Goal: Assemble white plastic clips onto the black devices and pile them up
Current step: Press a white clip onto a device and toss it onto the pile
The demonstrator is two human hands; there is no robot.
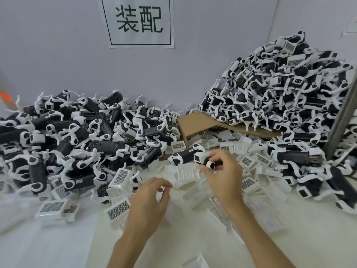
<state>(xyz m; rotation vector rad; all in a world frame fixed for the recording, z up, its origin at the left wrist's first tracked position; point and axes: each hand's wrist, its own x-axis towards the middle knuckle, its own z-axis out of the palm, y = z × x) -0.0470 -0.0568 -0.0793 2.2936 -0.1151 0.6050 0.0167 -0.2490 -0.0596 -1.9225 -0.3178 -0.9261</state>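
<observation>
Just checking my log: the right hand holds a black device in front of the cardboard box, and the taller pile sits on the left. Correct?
Not quite: the head view shows the taller pile on the right; the left pile is lower. The right hand does hold a black device in front of the cardboard box.

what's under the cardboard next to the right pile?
White plastic clips show beneath the raised front edge of the cardboard. Further back is hidden: the cardboard itself and the pile of assembled devices resting on it cover the rest.
</observation>
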